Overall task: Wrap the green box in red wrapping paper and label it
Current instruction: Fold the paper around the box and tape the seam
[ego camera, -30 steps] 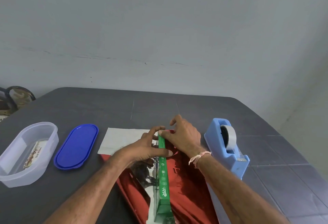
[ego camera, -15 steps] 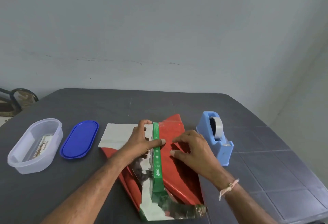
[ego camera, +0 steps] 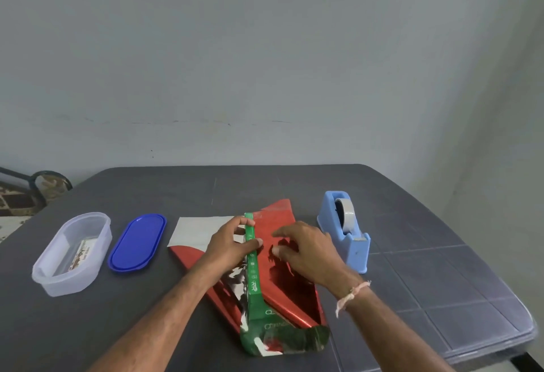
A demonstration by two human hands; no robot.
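The green box [ego camera: 252, 277] stands on edge, left of the tape dispenser [ego camera: 346, 234], pinched by the left hand [ego camera: 225, 249]. The spread fingers of the right hand [ego camera: 309, 252] rest on the red wrapping paper [ego camera: 290, 283] beside it. Wrapping seems only begun: closing, taping and labelling are not yet done.

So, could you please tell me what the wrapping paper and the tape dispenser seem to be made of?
Red wrapping paper: likely metallic foil, glossy, with mirror-like reflections and a white underside. Tape dispenser: seemingly moulded plastic, light blue, matte, smooth rounded edges.
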